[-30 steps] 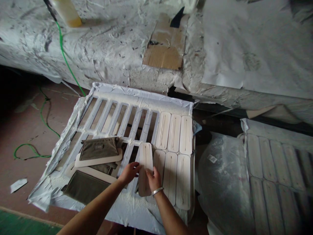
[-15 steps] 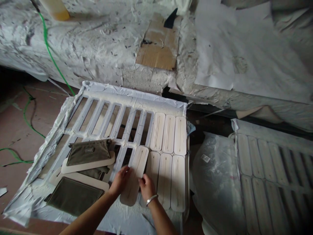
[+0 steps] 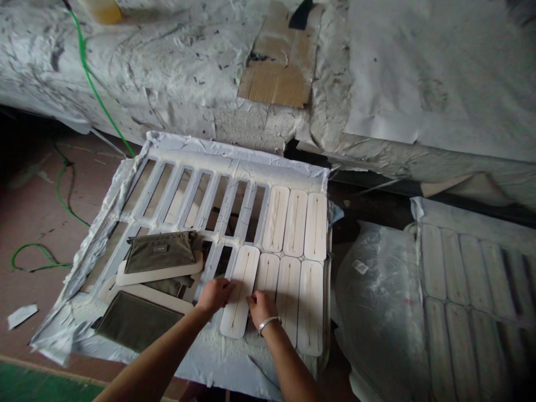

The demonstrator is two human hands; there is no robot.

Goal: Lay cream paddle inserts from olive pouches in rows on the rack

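Steadying a slotted cream panel (image 3: 246, 272) on the white-crusted slatted rack (image 3: 234, 162).
Left hand (image 3: 215, 296) and right hand (image 3: 262, 309) lie open at its edges; light, even pressure keeps it square to the neighbouring panels (image 3: 288, 293).

**Open slots ahead of the hands, panels and pouches crowding either side**

Gaps between the slats of the white-coated rack (image 3: 234, 164) leave room past the left hand (image 3: 215, 296) and right hand (image 3: 262, 308). Pale slotted panels (image 3: 288, 290) fill the right of the rack, olive pouches (image 3: 159, 252) block its lower left, and a plastic-wrapped bundle (image 3: 377, 304) stands beyond its right edge.
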